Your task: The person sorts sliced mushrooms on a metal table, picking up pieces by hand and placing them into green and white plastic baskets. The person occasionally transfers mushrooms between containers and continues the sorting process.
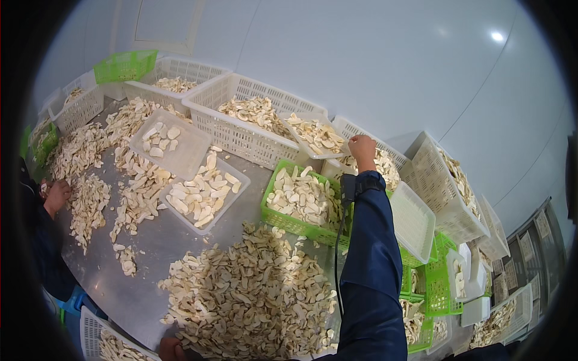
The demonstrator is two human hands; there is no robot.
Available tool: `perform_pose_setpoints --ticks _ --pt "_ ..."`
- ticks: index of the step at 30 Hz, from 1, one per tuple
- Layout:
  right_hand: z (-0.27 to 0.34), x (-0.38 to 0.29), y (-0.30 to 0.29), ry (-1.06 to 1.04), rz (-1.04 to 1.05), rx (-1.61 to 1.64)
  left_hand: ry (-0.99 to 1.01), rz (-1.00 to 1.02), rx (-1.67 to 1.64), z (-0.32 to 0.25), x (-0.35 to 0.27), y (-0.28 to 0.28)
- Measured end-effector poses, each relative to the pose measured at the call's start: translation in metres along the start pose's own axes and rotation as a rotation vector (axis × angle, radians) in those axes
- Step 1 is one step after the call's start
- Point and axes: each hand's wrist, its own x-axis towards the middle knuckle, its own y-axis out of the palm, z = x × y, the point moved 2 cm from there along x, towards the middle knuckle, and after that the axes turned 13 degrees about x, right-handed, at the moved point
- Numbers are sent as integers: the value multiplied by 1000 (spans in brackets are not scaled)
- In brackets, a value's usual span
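Observation:
My right hand (pixel 362 146), in a dark blue sleeve, reaches far forward with fingers curled, at the right corner of a shallow translucent tray (pixel 307 146) of dried pale slices, which look like mushroom. Whether the fingers grip that tray is hidden. The tray sits tilted over the rims of white baskets. At the bottom edge, my left hand (pixel 172 349) lies low beside a large heap of slices (pixel 248 293) on the metal table (pixel 135 289); its fingers are mostly hidden. Beyond the heap stands a green basket (pixel 289 219) full of larger slices.
A co-worker's hand (pixel 58 196) touches slices at the left. Two overlapping trays (pixel 185 158) hold slices mid-table. A large white basket (pixel 244 140) stands along the wall. An empty-looking tray (pixel 413 221) and stacked green baskets (pixel 445 289) stand right. Another white basket (pixel 92 331) is lower left.

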Motion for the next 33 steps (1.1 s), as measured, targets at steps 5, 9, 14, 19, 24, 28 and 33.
perform_pose_setpoints --ticks 5,9,14,19,24,28,33 --pt "3 -7 15 124 -5 -61 0 -8 10 -2 -2 -2" --pt "-4 -7 23 199 26 -62 -2 -9 7 -3 -3 -2" --pt "-19 7 24 291 81 42 -2 0 11 -3 -3 -3" --pt "-24 10 14 227 -11 290 -3 0 4 -3 -4 -3" --pt "-20 4 -1 183 -86 350 7 -6 -10 -2 -5 -4" --pt "-18 3 -12 148 -135 372 17 -8 -25 0 -7 -2" --pt "-31 7 -33 143 -390 56 2 -32 -27 9 -15 2"
